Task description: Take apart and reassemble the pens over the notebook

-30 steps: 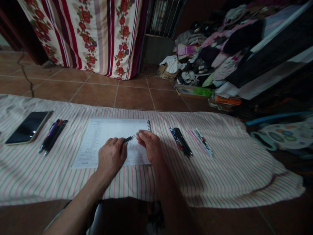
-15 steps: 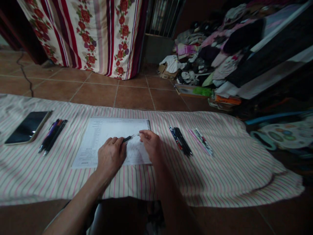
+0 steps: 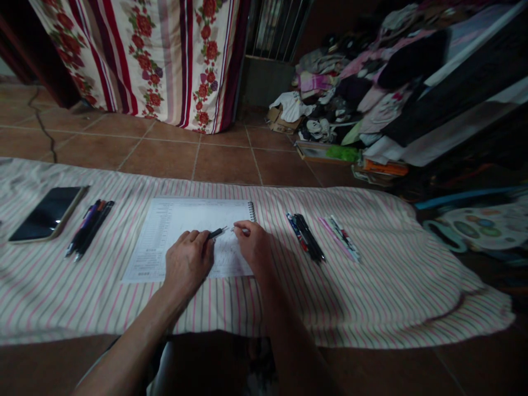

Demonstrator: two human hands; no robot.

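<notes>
My left hand (image 3: 188, 256) is closed around a black pen (image 3: 216, 233), whose thin, pale tip points right toward my other hand. Opposite it, my right hand (image 3: 252, 239) is pinched around something small and shiny at the fingertips, too small to name. A narrow gap shows between that small piece and the pen's tip. Both hands are over white printed paper (image 3: 159, 220) with a spiral-bound edge (image 3: 251, 210) at its right. Faint marks, blurred to me, show on the sheet between the hands.
Black pens (image 3: 307, 236) lie right of the paper, with slim pink and white pens (image 3: 340, 237) beyond. Left are more pens (image 3: 89, 230) and a phone (image 3: 47, 214). Striped cloth (image 3: 391, 286) lies beneath everything. Heaped clothes (image 3: 355, 82) and a floral curtain (image 3: 165, 60) stand behind.
My right hand has shifted very slightly, with its fingers curled a little more. The left hand and the pen have hardly moved.
</notes>
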